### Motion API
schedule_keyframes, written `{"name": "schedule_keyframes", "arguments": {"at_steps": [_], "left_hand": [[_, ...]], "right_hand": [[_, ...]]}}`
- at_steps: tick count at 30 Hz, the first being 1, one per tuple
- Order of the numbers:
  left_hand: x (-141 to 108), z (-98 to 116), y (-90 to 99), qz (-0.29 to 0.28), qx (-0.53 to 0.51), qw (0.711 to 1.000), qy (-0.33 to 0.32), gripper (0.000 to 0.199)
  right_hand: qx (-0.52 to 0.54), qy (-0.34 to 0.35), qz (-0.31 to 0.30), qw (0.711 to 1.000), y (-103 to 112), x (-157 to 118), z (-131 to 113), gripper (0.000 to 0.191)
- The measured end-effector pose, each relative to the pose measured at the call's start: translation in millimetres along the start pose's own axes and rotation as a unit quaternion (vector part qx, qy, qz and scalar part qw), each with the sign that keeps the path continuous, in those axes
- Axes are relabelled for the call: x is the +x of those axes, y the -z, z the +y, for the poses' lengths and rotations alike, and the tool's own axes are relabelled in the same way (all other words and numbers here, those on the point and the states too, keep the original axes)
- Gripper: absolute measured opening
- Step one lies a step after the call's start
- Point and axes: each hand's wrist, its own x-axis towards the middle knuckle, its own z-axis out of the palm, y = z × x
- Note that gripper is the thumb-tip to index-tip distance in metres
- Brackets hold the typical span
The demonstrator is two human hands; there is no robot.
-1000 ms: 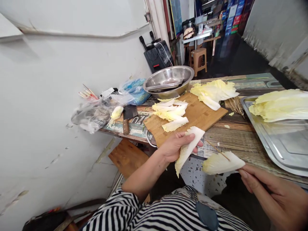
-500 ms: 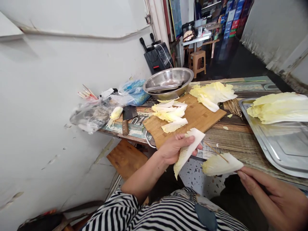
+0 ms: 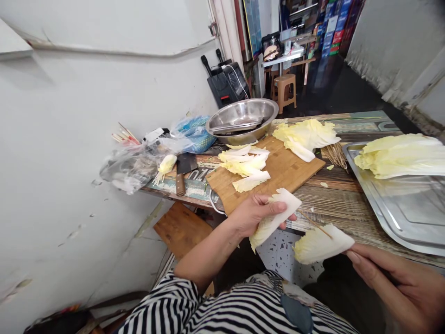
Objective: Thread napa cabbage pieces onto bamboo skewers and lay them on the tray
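Note:
My left hand (image 3: 255, 214) pinches a strip of cabbage leaf (image 3: 274, 220) between thumb and fingers, over the table's front edge. My right hand (image 3: 389, 273) is closed on the end of a thin wooden skewer (image 3: 316, 224) at the lower right. A second piece of cabbage leaf (image 3: 325, 245) is threaded on that skewer, whose bare tip points up-left and lies close to the strip's white end. Whether the tip touches the strip, I cannot tell. More cut leaf pieces (image 3: 245, 162) lie on the wooden cutting board (image 3: 278, 162) beyond my left hand.
Cabbage leaves (image 3: 308, 134) lie at the board's back right, beside loose skewers (image 3: 335, 155). A metal tray (image 3: 385, 222) with large leaves (image 3: 399, 155) stands at the right. Behind the board is a steel basin (image 3: 243, 113); a cleaver (image 3: 184, 171) and plastic bags (image 3: 139, 160) are left.
The strip in my left hand has turned and its white end has shifted right. The skewered leaf in my right hand has dropped slightly and tilted, and the skewer tip is nearer the strip.

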Motion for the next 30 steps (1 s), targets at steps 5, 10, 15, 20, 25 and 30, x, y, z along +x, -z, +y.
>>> {"name": "schedule_keyframes", "arguments": {"at_steps": [5, 10, 15, 20, 25, 30], "left_hand": [[0.3, -3.8, 0.9, -0.011, 0.043, 0.999, -0.002, 0.05], [-1.0, -3.8, -0.1, -0.016, 0.068, 0.997, -0.029, 0.045], [-1.7, 0.0, -4.3, -0.038, 0.073, 0.996, -0.02, 0.045], [-1.0, 1.7, -7.4, -0.042, 0.069, 0.996, -0.026, 0.045], [1.5, 0.2, -3.6, -0.042, 0.083, 0.995, -0.029, 0.044], [3.0, -5.1, -6.1, -0.048, 0.13, 0.99, -0.039, 0.046]], "right_hand": [[0.018, -0.026, -0.049, 0.998, 9.7, 6.1, -9.5, 0.032], [0.06, -0.082, -0.035, 0.994, 9.0, 7.4, -23.8, 0.032], [0.067, -0.042, -0.069, 0.995, 6.4, 9.8, -12.9, 0.034], [0.091, -0.102, -0.041, 0.99, 7.3, 11.1, -21.5, 0.033], [0.131, -0.109, -0.138, 0.976, 9.3, 14.4, -12.1, 0.037], [0.144, -0.086, -0.178, 0.969, 6.3, 25.6, -11.5, 0.039]]}}
